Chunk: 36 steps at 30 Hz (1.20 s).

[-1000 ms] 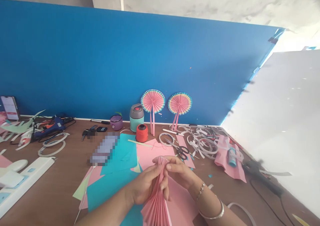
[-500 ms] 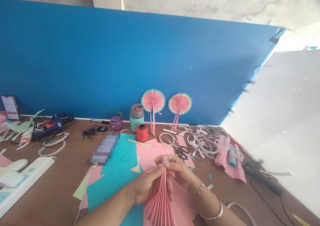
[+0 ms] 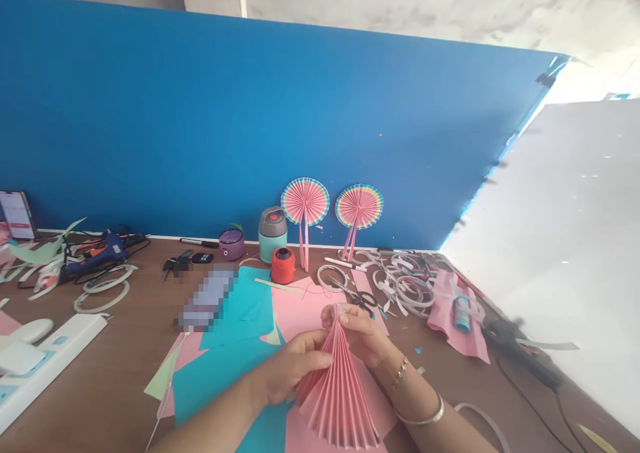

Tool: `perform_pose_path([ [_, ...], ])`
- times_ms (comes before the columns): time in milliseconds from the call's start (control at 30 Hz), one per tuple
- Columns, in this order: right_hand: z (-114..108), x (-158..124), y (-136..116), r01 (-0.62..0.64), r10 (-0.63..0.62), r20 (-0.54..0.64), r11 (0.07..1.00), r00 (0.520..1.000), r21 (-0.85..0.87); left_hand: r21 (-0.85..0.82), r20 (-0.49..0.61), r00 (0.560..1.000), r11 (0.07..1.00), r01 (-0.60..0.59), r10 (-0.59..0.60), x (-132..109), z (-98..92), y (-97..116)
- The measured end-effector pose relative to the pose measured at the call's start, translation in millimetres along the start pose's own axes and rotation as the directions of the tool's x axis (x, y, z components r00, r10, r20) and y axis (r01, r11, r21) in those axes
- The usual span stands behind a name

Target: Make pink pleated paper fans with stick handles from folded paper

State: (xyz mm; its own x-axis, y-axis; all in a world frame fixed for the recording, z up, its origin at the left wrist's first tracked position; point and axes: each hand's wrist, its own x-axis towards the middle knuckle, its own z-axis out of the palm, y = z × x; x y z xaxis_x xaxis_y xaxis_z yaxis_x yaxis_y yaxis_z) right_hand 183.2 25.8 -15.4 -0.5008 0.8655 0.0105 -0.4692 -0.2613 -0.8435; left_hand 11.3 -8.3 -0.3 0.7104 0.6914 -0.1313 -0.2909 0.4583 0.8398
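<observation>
A pleated pink paper fan (image 3: 343,399) hangs between my hands, its folds gathered at the top and spread out below. My right hand (image 3: 363,333) pinches the gathered top end. Lower down, my left hand (image 3: 300,366) grips the pleats along their left side, thumb in front. Beneath lie pink paper (image 3: 303,306) and teal paper (image 3: 220,379). Black-handled scissors (image 3: 364,299) rest just beyond my right hand, partly covered by it.
Two finished round paper fans (image 3: 306,201) lean on the blue partition (image 3: 200,119). A red thread spool (image 3: 283,266), a teal flask (image 3: 273,243) and a purple cup (image 3: 231,245) stand behind. White strip coils (image 3: 413,286) and a glue gun (image 3: 525,353) lie right; a power strip (image 3: 55,366) left.
The pleated fan has spread wider at its lower end and shifted slightly right. My left hand has slid down the pleats, while my right hand still holds the top.
</observation>
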Motion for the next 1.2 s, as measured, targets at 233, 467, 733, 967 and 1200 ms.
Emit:
perform_pose_path([
  [233,-3,2,4,-0.027,0.025,0.07,0.999,0.997,0.022,-0.043,0.072,0.996,0.997,0.065,-0.062,-2,-0.8,1],
  [467,-2,1,5,-0.022,0.022,0.058,1.0,0.998,0.0,-0.057,0.076,0.989,0.99,0.13,-0.125,-2,-3.4,-1],
  [733,3,3,0,0.001,-0.003,-0.029,0.998,1.0,-0.062,-0.073,-0.049,0.985,0.985,0.159,-0.163,-1,-0.1,-2],
  [967,5,2,1,0.009,-0.02,-0.102,0.994,0.995,-0.11,-0.134,-0.047,0.995,0.987,0.084,-0.091,1,3.5,-3],
  [1200,10,3,4,0.074,-0.124,-0.139,0.945,0.983,-0.319,-0.091,-0.197,0.976,0.993,0.071,-0.088,0,9.5,-5],
])
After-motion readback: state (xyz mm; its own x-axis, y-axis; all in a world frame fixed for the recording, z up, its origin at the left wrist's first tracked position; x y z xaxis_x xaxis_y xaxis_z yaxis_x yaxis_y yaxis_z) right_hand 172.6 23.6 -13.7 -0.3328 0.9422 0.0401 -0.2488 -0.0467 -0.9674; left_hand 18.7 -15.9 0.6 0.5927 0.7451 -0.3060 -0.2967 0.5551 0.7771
